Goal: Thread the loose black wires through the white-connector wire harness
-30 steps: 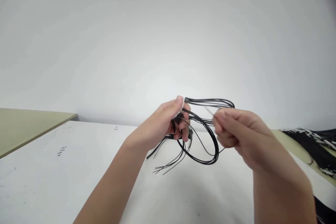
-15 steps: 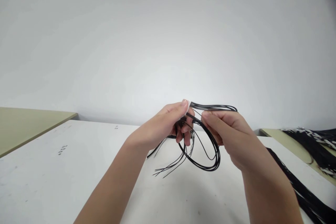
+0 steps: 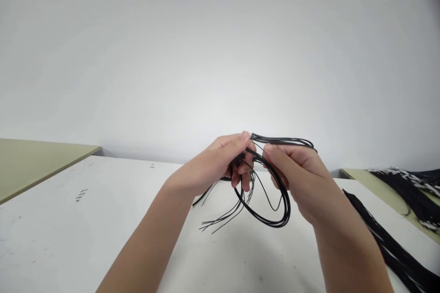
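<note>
A bundle of thin black wires [image 3: 271, 218] loops in the air above a white table [image 3: 68, 219]. My left hand [image 3: 213, 165] is closed round the bundle near a small white connector at my fingertips, with loose wire ends hanging below it. My right hand [image 3: 295, 174] is closed in a pinch on the wires just right of the left hand, the loop passing under its fingers. What the right fingertips grip beyond the wires is hidden.
A long band of black wires [image 3: 388, 247] lies on the table at the right. A heap of black and white wiring [image 3: 415, 192] rests on an olive table at the far right. Another olive table [image 3: 30, 160] stands at the left. A plain white wall is behind.
My right hand has moved left from apart to meet the left hand at the connector, closing on the wires. The loop has dropped slightly. The left hand has hardly moved.
</note>
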`<state>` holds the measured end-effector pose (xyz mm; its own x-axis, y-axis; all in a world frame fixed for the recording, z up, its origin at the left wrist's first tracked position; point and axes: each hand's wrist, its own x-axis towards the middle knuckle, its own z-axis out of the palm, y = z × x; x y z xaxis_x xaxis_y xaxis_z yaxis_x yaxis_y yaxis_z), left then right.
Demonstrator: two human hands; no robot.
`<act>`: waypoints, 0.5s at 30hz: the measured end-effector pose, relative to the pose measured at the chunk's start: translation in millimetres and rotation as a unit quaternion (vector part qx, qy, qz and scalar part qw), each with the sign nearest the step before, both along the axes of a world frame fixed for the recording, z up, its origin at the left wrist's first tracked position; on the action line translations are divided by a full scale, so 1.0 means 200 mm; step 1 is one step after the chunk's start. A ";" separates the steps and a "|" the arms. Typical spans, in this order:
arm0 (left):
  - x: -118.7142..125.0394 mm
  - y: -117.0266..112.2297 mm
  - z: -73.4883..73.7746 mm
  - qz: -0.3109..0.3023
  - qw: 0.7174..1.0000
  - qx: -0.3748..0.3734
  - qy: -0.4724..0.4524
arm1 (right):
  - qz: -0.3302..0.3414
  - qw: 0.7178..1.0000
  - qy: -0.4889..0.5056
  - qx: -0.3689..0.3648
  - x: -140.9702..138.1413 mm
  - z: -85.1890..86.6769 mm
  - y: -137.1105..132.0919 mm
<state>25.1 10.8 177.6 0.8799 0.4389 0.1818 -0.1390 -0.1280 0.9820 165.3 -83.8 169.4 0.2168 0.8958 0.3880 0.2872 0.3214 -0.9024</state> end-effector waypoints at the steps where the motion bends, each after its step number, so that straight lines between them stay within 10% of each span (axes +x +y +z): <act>1: 0.00 0.00 0.00 -0.002 1.000 0.001 0.002 | -0.001 1.000 0.000 0.003 0.00 0.00 0.00; 15: 0.02 0.02 -0.03 -0.015 1.000 -0.022 -0.006 | 0.011 0.999 0.012 0.028 -0.07 0.01 0.01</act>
